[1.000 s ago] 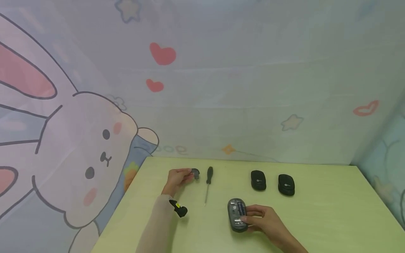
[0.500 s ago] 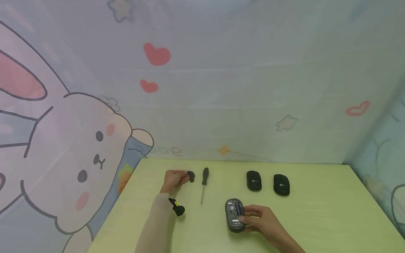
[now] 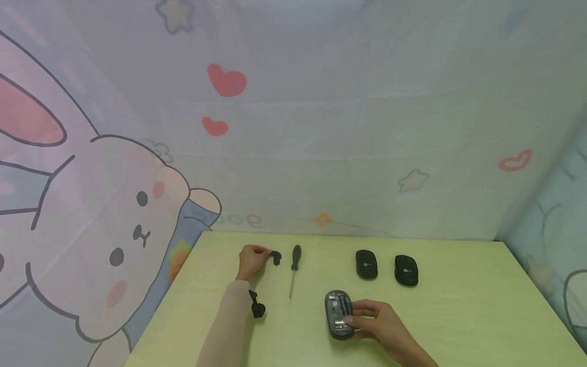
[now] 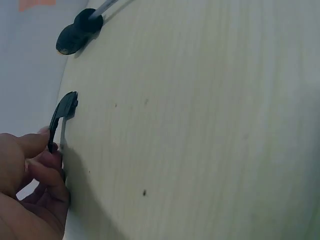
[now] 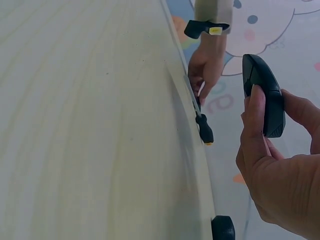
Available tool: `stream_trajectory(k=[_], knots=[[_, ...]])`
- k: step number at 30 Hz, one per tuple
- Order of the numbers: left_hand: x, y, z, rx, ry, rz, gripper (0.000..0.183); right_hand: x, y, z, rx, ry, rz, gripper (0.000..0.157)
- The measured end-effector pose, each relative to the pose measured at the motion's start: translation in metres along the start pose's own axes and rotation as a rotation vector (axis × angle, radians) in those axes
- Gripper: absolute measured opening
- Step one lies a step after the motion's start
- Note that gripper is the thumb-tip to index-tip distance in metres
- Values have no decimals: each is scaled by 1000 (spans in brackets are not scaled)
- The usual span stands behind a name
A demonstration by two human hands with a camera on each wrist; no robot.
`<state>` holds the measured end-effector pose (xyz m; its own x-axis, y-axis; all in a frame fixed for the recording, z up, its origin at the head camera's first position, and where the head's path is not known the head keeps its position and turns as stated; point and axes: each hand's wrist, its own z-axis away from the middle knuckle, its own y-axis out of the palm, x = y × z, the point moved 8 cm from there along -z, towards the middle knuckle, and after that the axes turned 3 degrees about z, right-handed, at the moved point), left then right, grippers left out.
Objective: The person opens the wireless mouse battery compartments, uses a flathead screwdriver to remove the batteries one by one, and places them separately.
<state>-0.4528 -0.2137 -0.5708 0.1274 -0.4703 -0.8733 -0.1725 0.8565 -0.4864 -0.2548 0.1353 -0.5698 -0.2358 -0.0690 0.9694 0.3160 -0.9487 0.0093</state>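
My right hand (image 3: pixel 380 323) holds a black computer mouse (image 3: pixel 339 314) by its right edge, thumb on the underside and fingers behind. The mouse's underside faces up with its battery bay uncovered, and a dark battery (image 3: pixel 345 306) shows in it. In the right wrist view the mouse (image 5: pixel 264 95) is seen edge-on between thumb and fingers. Farther back at the left, my left hand (image 3: pixel 251 260) pinches a small curved black battery cover (image 3: pixel 276 256) between thumb and fingertips, close over the table. The left wrist view shows this cover (image 4: pixel 64 109) from the side, thin and bent.
A screwdriver (image 3: pixel 295 259) with a black handle lies right of my left hand, tip toward me. Two more black mice, one (image 3: pixel 366 264) beside the other (image 3: pixel 406 270), rest at the back right of the light table (image 3: pixel 463 306). A printed cloth (image 3: pixel 298 127) hangs behind.
The battery cover has turned in my left fingers, from its grey inner face showing to a darker, narrower outline. My right hand keeps the mouse nearly still. The head view has shifted slightly.
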Motion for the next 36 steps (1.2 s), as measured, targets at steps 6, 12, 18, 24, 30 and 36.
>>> stream_trajectory(k=[6,12,18,24,30,36], knots=[[-9,0,5,-39,72,-52,23,-2,2,0,-5,20,7,68],[-22,0,9,-79,143,-82,23,-4,3,1,-1,36,14,68],[-41,5,16,-39,253,-115,23,0,4,1,-5,26,25,70],[-64,12,34,30,351,-137,25,1,5,2,0,20,19,71],[-77,20,44,79,386,-167,30,2,6,4,12,9,0,70],[-88,28,52,164,396,-243,52,3,7,3,24,-4,-6,68]])
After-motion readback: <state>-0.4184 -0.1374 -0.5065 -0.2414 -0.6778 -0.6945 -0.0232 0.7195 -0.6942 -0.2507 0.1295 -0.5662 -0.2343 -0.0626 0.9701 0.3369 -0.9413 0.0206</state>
